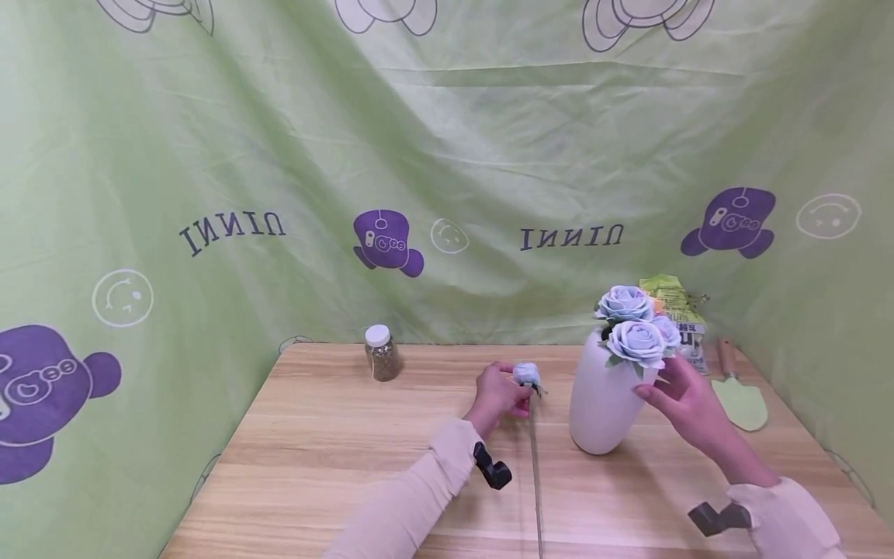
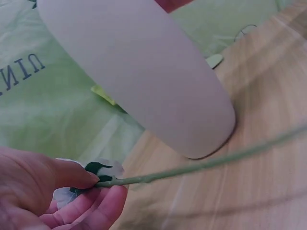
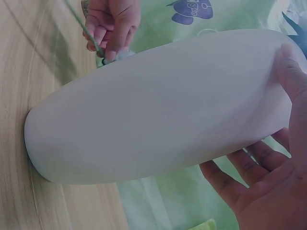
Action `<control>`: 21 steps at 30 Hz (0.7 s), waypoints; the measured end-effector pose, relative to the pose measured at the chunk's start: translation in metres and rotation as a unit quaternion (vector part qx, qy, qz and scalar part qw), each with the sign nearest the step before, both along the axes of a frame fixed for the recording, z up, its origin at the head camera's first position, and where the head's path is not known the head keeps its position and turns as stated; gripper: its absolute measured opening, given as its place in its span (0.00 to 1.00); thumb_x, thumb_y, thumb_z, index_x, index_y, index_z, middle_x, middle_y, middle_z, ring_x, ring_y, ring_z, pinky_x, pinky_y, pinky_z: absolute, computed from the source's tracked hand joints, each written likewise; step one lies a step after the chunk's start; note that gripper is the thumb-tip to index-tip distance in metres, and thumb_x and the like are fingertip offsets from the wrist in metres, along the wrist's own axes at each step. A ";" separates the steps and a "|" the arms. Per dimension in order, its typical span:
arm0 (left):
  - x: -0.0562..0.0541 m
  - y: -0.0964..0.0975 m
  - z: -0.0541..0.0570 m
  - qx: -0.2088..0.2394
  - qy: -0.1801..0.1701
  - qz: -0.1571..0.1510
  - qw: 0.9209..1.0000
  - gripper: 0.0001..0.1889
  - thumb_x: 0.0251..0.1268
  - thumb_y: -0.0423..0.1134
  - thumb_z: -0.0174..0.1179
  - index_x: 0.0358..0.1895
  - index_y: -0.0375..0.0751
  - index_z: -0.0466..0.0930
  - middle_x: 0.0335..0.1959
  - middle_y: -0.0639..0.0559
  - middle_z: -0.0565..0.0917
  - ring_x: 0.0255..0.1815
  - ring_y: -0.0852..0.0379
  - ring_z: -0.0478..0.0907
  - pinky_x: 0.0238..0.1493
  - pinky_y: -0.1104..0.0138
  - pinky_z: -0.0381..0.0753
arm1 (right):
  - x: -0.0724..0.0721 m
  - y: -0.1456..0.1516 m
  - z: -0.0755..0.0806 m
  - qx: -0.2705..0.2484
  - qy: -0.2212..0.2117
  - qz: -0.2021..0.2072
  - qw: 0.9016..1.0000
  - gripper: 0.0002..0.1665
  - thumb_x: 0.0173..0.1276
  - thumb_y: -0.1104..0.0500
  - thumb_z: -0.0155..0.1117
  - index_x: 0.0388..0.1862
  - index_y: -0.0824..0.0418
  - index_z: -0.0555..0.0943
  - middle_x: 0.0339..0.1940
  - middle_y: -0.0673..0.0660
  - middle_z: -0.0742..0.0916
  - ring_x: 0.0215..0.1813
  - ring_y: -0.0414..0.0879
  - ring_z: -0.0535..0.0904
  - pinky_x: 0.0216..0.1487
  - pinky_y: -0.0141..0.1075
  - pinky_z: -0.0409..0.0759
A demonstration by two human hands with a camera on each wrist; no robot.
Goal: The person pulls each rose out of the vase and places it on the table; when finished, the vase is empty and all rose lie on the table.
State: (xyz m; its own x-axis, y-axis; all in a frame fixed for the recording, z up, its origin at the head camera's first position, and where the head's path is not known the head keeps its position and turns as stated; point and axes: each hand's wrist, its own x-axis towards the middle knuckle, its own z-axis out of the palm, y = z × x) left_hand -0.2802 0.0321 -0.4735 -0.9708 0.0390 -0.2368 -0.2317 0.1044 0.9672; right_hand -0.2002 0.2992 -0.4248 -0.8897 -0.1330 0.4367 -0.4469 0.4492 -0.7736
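Note:
My left hand (image 1: 494, 394) pinches a pale blue artificial rose (image 1: 526, 373) by its stem, just under the bloom. The long green stem (image 2: 206, 165) runs from the fingers toward the front of the table in the head view. To the right stands a white vase (image 1: 602, 407), its base on the table, holding several pale blue roses (image 1: 635, 341) at its mouth. My right hand (image 1: 691, 407) grips the vase near the top; thumb on one side, fingers round the other in the right wrist view. The left hand is beside the vase, apart from it.
A small jar with a white lid (image 1: 382, 355) stands at the table's back left. Behind the vase is a green and white bag (image 1: 673, 299). A hand trowel with a pale green blade (image 1: 742, 405) lies at the right. A green printed cloth (image 1: 447, 155) surrounds the wooden table (image 1: 314, 450).

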 end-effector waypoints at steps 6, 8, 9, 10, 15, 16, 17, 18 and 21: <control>0.003 0.007 -0.008 -0.038 0.015 0.005 0.999 0.26 0.49 0.17 0.66 0.54 0.34 0.74 0.25 0.45 0.83 0.13 0.55 0.79 0.19 0.59 0.87 | 0.000 0.001 0.001 0.001 0.002 0.003 1.000 0.45 0.67 0.70 0.65 0.79 0.64 0.56 0.64 0.25 0.68 0.57 0.14 0.69 0.51 0.14 0.78; 0.003 0.009 -0.011 -0.049 0.025 0.005 0.998 0.26 0.49 0.17 0.66 0.54 0.34 0.74 0.24 0.45 0.82 0.13 0.55 0.80 0.17 0.60 0.86 | -0.001 0.001 0.001 0.000 0.004 0.004 1.000 0.45 0.67 0.70 0.66 0.79 0.64 0.56 0.64 0.25 0.69 0.58 0.15 0.69 0.52 0.14 0.77; 0.002 0.009 -0.013 -0.052 0.028 0.005 0.998 0.26 0.48 0.17 0.66 0.54 0.34 0.74 0.24 0.45 0.83 0.13 0.55 0.80 0.17 0.60 0.86 | -0.001 0.001 0.001 0.000 0.005 0.004 1.000 0.45 0.66 0.70 0.66 0.79 0.64 0.56 0.63 0.25 0.69 0.58 0.15 0.69 0.52 0.14 0.77; 0.002 0.010 -0.015 -0.057 0.032 0.003 0.998 0.27 0.48 0.18 0.66 0.54 0.34 0.74 0.24 0.44 0.83 0.13 0.55 0.80 0.17 0.60 0.86 | -0.001 0.001 0.001 -0.001 0.007 0.004 1.000 0.45 0.66 0.71 0.66 0.79 0.65 0.57 0.62 0.24 0.69 0.58 0.15 0.69 0.52 0.14 0.77; -0.002 0.011 -0.020 -0.069 0.043 -0.007 0.997 0.27 0.48 0.18 0.67 0.55 0.34 0.74 0.28 0.42 0.83 0.14 0.52 0.82 0.17 0.60 0.86 | -0.002 0.002 0.001 0.001 0.002 0.003 1.000 0.45 0.66 0.70 0.66 0.78 0.65 0.57 0.62 0.26 0.70 0.57 0.15 0.70 0.52 0.14 0.77; -0.003 0.011 -0.020 -0.071 0.042 -0.011 0.997 0.27 0.48 0.18 0.67 0.55 0.34 0.74 0.29 0.42 0.83 0.15 0.51 0.83 0.17 0.60 0.86 | -0.002 0.002 0.001 0.002 0.001 0.002 1.000 0.45 0.66 0.70 0.67 0.78 0.66 0.57 0.62 0.27 0.70 0.57 0.15 0.70 0.52 0.14 0.78; -0.003 0.012 -0.020 -0.074 0.042 -0.014 0.996 0.27 0.48 0.18 0.67 0.54 0.34 0.74 0.30 0.43 0.82 0.15 0.51 0.82 0.17 0.60 0.86 | -0.002 0.002 0.001 0.003 0.000 0.002 1.000 0.45 0.66 0.70 0.67 0.78 0.66 0.57 0.63 0.27 0.70 0.57 0.15 0.69 0.52 0.14 0.77; -0.003 0.012 -0.019 -0.075 0.041 -0.017 0.996 0.27 0.47 0.18 0.67 0.54 0.34 0.74 0.30 0.43 0.82 0.14 0.51 0.82 0.16 0.60 0.86 | -0.002 0.003 0.001 0.005 -0.001 0.001 1.000 0.45 0.66 0.70 0.67 0.79 0.65 0.57 0.63 0.28 0.70 0.57 0.15 0.69 0.52 0.14 0.77; -0.002 0.012 -0.018 -0.075 0.031 -0.022 0.996 0.27 0.48 0.18 0.68 0.54 0.34 0.73 0.28 0.43 0.82 0.14 0.53 0.81 0.16 0.61 0.85 | -0.003 0.002 0.001 0.009 -0.003 0.002 1.000 0.46 0.66 0.69 0.67 0.79 0.65 0.56 0.65 0.30 0.70 0.58 0.15 0.69 0.52 0.14 0.77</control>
